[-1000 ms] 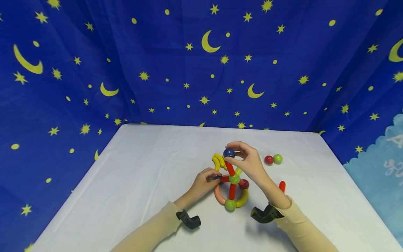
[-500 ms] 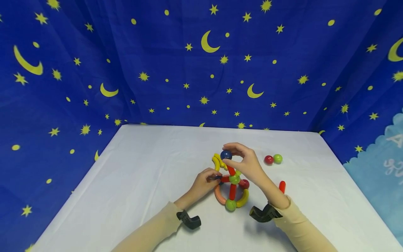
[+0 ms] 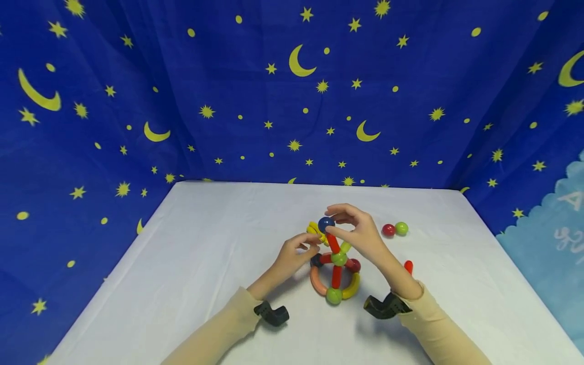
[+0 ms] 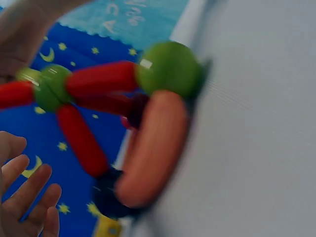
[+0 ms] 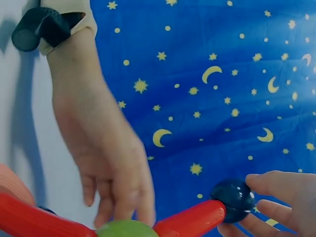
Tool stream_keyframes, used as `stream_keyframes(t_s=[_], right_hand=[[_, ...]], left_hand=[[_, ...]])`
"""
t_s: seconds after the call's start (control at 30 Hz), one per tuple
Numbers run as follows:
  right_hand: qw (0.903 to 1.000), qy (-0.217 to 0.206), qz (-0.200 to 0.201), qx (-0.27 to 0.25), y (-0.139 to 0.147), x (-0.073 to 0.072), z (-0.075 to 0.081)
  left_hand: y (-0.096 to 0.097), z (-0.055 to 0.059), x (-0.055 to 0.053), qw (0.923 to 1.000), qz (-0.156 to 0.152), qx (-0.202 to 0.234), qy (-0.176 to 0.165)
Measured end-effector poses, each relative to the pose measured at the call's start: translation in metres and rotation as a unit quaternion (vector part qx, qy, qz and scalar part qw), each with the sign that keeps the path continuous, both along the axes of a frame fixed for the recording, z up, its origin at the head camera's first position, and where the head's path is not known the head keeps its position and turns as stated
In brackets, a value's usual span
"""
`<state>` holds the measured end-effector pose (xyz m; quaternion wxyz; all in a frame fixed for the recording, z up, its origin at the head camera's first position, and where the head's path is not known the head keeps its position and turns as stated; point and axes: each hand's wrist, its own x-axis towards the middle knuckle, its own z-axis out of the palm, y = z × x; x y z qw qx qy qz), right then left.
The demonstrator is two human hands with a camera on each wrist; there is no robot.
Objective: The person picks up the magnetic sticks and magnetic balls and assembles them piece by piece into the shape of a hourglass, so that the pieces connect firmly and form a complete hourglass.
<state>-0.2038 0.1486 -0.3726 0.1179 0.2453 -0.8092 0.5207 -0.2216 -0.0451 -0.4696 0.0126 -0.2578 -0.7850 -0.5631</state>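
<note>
A built figure of balls and rods stands on the table. Its base ring joins a green ball (image 3: pixel 334 296), a pink curved rod (image 3: pixel 317 283), a yellow curved rod (image 3: pixel 351 289), a dark red ball (image 3: pixel 354 265) and a lower blue ball (image 4: pixel 106 197). Red rods rise to a central green ball (image 3: pixel 339 258). From there a tilted red rod (image 5: pixel 190 221) carries the upper blue ball (image 5: pixel 234 201). My right hand (image 3: pixel 361 233) holds that upper ball between thumb and fingers. Beside the lower blue ball, my left hand (image 3: pixel 292 257) hovers with loosely bent fingers, holding nothing.
Yellow curved rods (image 3: pixel 313 229) lie behind the figure. A loose red ball (image 3: pixel 388 230) and a green ball (image 3: pixel 401 228) sit together at the back right. One red rod (image 3: pixel 408 266) lies by the right forearm. Starry blue cloth (image 3: pixel 246 91) hangs around the table.
My left hand has let go of the lower blue ball and lifted slightly away. The upper blue ball has shifted a little left with my right hand still holding it.
</note>
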Motion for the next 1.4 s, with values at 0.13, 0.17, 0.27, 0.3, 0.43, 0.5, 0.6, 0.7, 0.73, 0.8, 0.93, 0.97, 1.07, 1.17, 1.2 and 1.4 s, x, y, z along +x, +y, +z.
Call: stream_keyframes(t_s=[0.13,0.17,0.27,0.3,0.43,0.5,0.6,0.7,0.73,0.8,0.93,0.97,1.07,1.17,1.2,1.4], right_hand=[[0.9995,-0.001,-0.014,-0.027,0.008,-0.005,0.000],[0.9992,-0.003,-0.019,-0.034,0.010,-0.006,0.001],[0.9978,-0.017,-0.038,-0.051,0.017,-0.011,0.001],[0.9973,-0.023,-0.046,-0.053,0.019,-0.014,0.001],[0.9938,-0.035,-0.098,-0.037,0.033,-0.027,-0.002],[0.9904,-0.040,-0.130,-0.026,0.043,-0.035,-0.005],[0.9838,-0.054,-0.171,-0.015,0.060,-0.046,-0.011],[0.9770,-0.069,-0.202,-0.001,0.076,-0.054,-0.018],[0.9755,-0.072,-0.208,0.001,0.082,-0.057,-0.021],[0.9729,-0.073,-0.219,0.005,0.092,-0.061,-0.027],[0.9673,-0.077,-0.239,0.037,0.109,-0.062,-0.040],[0.9652,-0.080,-0.245,0.047,0.113,-0.061,-0.042],[0.9579,-0.100,-0.260,0.070,0.123,-0.056,-0.051],[0.9514,-0.128,-0.269,0.080,0.134,-0.053,-0.062],[0.9497,-0.137,-0.270,0.082,0.137,-0.053,-0.065],[0.9488,-0.157,-0.253,0.105,0.149,-0.054,-0.079]], left_hand=[[0.002,0.017,0.002,0.9994,-0.003,0.018,-0.031],[0.003,0.020,0.003,0.9992,-0.005,0.021,-0.033],[0.004,0.030,0.006,0.9992,-0.009,0.025,-0.031],[0.004,0.033,0.007,0.9992,-0.010,0.027,-0.026],[0.002,0.043,0.011,0.9993,-0.013,0.027,-0.020],[0.000,0.048,0.013,0.9994,-0.017,0.023,-0.020],[-0.002,0.052,0.014,0.9993,-0.027,0.017,-0.020],[-0.003,0.055,0.016,0.9990,-0.037,0.015,-0.021],[-0.003,0.055,0.016,0.9989,-0.039,0.014,-0.022],[-0.003,0.056,0.016,0.9987,-0.041,0.015,-0.024],[-0.003,0.057,0.017,0.9986,-0.044,0.018,-0.026],[-0.003,0.058,0.017,0.9985,-0.044,0.018,-0.026],[-0.004,0.059,0.018,0.9984,-0.046,0.018,-0.028],[-0.003,0.060,0.019,0.9984,-0.046,0.015,-0.030],[-0.003,0.061,0.020,0.9984,-0.046,0.013,-0.031],[-0.004,0.062,0.020,0.9984,-0.046,0.008,-0.032]])
